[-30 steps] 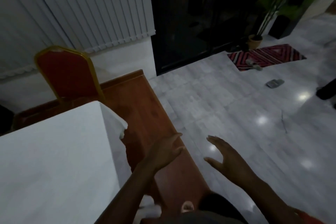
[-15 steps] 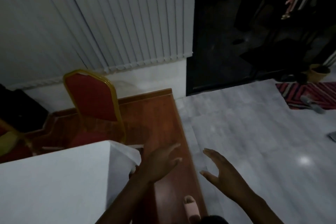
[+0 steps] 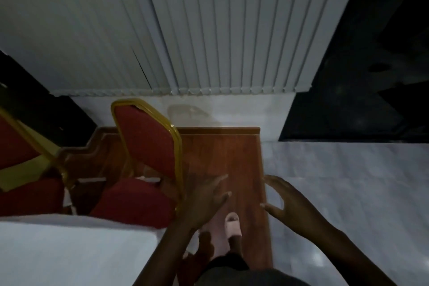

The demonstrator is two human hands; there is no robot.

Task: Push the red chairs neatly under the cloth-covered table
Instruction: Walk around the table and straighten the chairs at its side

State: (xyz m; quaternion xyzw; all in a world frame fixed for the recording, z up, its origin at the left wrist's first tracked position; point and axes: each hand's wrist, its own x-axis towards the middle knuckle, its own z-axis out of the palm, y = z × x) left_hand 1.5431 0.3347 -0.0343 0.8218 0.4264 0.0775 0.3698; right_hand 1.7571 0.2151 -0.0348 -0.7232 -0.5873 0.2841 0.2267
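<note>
A red chair point(image 3: 148, 146) with a gold frame stands pulled out from the white cloth-covered table point(image 3: 69, 253), its seat just past the table's far edge. A second red chair point(image 3: 21, 169) shows at the left edge, partly cut off. My left hand point(image 3: 204, 199) is open, fingers spread, just right of the near chair's back frame, not touching it as far as I can see. My right hand point(image 3: 287, 202) is open too, held in the air further right.
I stand on a raised wooden platform point(image 3: 232, 158) whose right edge drops to a grey tiled floor point(image 3: 348, 181). White vertical blinds point(image 3: 209, 30) hang on the wall ahead. A dark glass door point(image 3: 371, 76) is at the right. My sandalled foot point(image 3: 232, 224) is below my hands.
The view has swung left and I have stepped forward. The near chair is much closer, its seat now visible, and a second chair came into view. Both hands stayed open.
</note>
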